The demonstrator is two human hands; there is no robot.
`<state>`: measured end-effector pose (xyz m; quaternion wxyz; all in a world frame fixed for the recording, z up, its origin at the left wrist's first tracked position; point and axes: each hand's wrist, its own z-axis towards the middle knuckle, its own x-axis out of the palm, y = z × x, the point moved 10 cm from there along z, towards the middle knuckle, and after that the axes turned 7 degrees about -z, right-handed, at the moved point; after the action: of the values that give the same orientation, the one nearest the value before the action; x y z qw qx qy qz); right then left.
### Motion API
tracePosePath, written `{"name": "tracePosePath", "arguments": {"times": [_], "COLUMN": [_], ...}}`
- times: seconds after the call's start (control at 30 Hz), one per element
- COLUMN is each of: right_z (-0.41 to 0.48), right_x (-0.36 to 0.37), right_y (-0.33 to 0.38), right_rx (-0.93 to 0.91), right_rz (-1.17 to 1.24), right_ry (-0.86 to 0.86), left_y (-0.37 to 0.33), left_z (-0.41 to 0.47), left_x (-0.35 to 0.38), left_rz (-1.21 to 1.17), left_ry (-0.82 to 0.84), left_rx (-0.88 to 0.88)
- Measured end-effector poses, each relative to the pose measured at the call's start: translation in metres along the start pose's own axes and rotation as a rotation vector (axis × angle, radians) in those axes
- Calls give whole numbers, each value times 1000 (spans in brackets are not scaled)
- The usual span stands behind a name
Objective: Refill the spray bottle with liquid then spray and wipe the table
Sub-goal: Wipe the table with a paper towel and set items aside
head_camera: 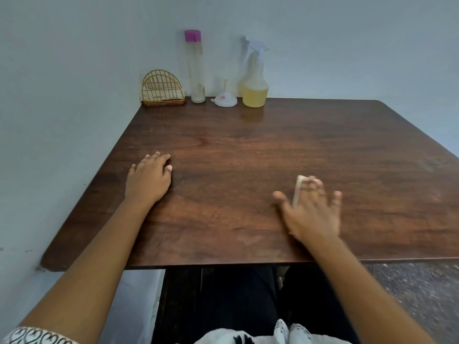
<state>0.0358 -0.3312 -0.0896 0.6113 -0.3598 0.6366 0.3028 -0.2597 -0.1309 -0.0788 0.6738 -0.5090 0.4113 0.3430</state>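
Spray bottle stands upright at the table's far edge, against the wall. It is clear plastic with a pale trigger head, and yellow liquid fills its wide base to about a third of its height. Just left of it sits a white funnel, mouth down and spout up, then a tall bottle with a pink cap, then a gold wire holder in the corner. Left hand lies palm down on the wood, fingers relaxed and holding nothing. Right hand is blurred, with fingers spread and straight. It presses a small pale cloth flat to the table near the front edge — only a folded strip shows beside the forefinger.
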Motion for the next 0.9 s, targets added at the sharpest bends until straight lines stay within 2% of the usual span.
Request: {"name": "tracePosePath", "arguments": {"times": [0.1,0.17,0.27,0.37,0.5,0.57,0.6,0.67,0.73,0.8,0.9], "right_z": [-43,-79,-89,-55,-22,-22,-22,-21,-29,-50,-72], "right_x": [-4,-3,-5,0,4,5,5,5,2,0,-6], "right_y": [121,190,196,107,-83,-127,-123,-67,31,123,165], "right_rx": [-326,-534,-584,-386,89,200,207,115,-130,-361,-517], "right_rz": [101,134,105,81,27,-19,-28,6,71,126,96], "right_ry": [-90,-58,-53,-102,-4,62,63,-8,-90,-80,-57], "left_y": [-1,-1,-3,-1,-3,-3,-4,-5,-5,-5,-4], "left_z": [-3,-4,-4,-4,-3,-3,-3,-4,-5,-5,-5], "left_x": [-3,-4,-5,-5,-4,-5,-5,-6,-7,-7,-6], "left_rz": [-13,-17,-14,-12,-9,-12,-12,-14,-18,-13,-8], "left_ry": [-10,-10,-11,-11,-14,-26,-26,-28,-26,-21,-19], "left_rx": [-2,0,5,3,12,13,11,11,10,10,13]}}
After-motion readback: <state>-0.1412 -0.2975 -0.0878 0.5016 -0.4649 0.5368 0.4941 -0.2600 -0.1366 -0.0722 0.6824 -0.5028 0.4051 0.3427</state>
